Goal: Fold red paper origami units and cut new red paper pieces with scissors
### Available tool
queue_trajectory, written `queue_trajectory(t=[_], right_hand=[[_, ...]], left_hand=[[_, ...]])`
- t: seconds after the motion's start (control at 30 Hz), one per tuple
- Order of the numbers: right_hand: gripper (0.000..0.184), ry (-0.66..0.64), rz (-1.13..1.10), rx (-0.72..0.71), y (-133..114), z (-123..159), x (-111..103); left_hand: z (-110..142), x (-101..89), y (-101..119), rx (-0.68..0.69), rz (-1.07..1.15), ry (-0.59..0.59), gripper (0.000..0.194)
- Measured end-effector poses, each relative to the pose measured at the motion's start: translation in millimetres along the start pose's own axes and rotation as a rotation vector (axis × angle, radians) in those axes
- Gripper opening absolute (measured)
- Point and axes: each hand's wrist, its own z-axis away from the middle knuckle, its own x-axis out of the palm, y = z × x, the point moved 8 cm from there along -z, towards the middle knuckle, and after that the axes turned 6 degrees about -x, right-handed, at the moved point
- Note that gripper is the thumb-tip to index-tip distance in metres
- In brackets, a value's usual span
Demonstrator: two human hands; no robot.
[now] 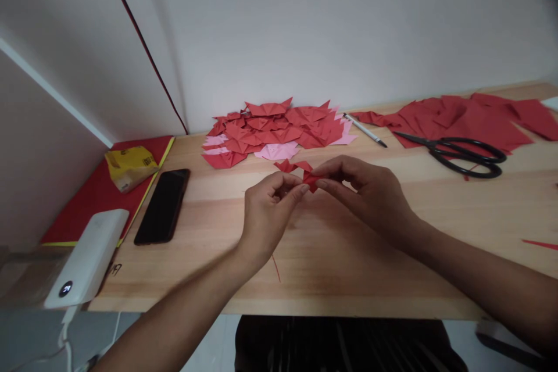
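Observation:
Between my two hands, over the middle of the wooden table, is a small folded red paper piece (312, 179). My left hand (272, 203) pinches its left side with thumb and fingertips. From the right, my right hand (366, 189) grips the other side between thumb and forefinger. Parts of the paper are hidden by the fingers. Just beyond the hands lies a pile of folded red and pink paper pieces (272, 132) against the wall.
Scissors with black handles (471, 157) rest partly on red paper sheets (466, 119) at right. A pen (365, 130) lies left of them. On the left are a phone (162, 206), a white power bank (89, 258) with a cable, and a yellow packet (132, 167) on a red folder (82, 203).

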Motion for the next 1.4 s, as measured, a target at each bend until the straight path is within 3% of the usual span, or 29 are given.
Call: queue_trajectory(t=[0.13,0.3,0.57,0.93,1.27,1.4], right_hand=[[0.008,-0.004,-0.024,-0.025,-3.4,-0.4,0.3],[0.008,-0.02,-0.033,-0.025,-6.3,-0.4,0.9],[0.007,-0.033,0.018,-0.022,-7.0,-0.5,0.9],[0.006,-0.028,0.027,-0.002,-7.7,-1.5,-0.7],[0.005,-0.03,0.022,0.008,-7.5,-1.0,0.1],[0.007,-0.034,0.041,-0.01,-5.9,-1.2,0.8]], left_hand=[[3.1,-2.6,7.6,0.097,-0.03,0.046,0.009],[3.9,-0.9,9.1,0.138,0.044,0.014,0.013],[5.0,-2.9,18.2,0.205,-0.155,0.041,0.008],[13.9,-0.5,30.0,0.397,-0.337,0.061,0.01],[16.6,-2.1,31.5,0.438,-0.371,0.079,0.012],[13.4,-3.1,30.7,0.389,-0.308,0.061,0.011]])
